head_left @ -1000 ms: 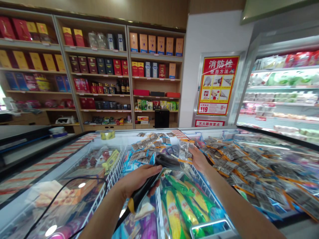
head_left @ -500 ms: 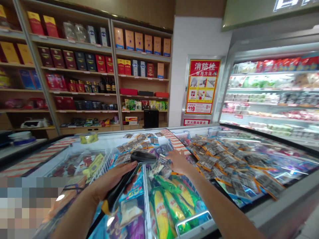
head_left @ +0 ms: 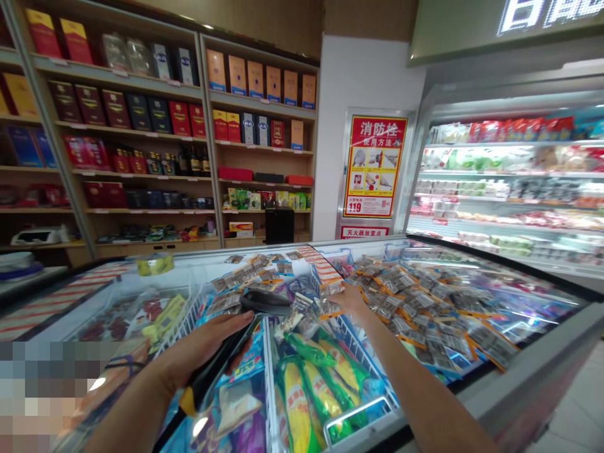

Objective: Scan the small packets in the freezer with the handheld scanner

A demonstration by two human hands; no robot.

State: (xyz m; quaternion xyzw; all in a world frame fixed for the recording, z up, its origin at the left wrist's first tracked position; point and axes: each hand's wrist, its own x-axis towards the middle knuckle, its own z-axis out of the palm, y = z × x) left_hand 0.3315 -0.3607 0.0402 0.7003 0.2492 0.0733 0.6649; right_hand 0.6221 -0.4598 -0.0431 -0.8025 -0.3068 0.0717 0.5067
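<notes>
My left hand [head_left: 202, 349] is closed round the handle of a black barcode scanner [head_left: 264, 302] with a yellow band, held over the open chest freezer [head_left: 519, 368]. The scanner's head points right at a small clear packet [head_left: 325, 297] with an orange strip. My right hand [head_left: 352, 299] pinches that packet just above the white wire divider [head_left: 352, 336]. Green and yellow corn packs [head_left: 311, 390] lie below both hands. Many similar small packets [head_left: 425, 302] fill the bin to the right.
Wooden shelves [head_left: 207, 126] of boxed bottles line the back wall. A red fire-hydrant notice [head_left: 375, 167] hangs beside an open chiller [head_left: 509, 182] on the right. A yellow tape roll [head_left: 155, 264] sits on the freezer's far rim. A blurred patch covers the lower left.
The view has swung right. My right hand with the packet moved down and slightly left, closer to the scanner head. The left hand keeps its grip on the scanner.
</notes>
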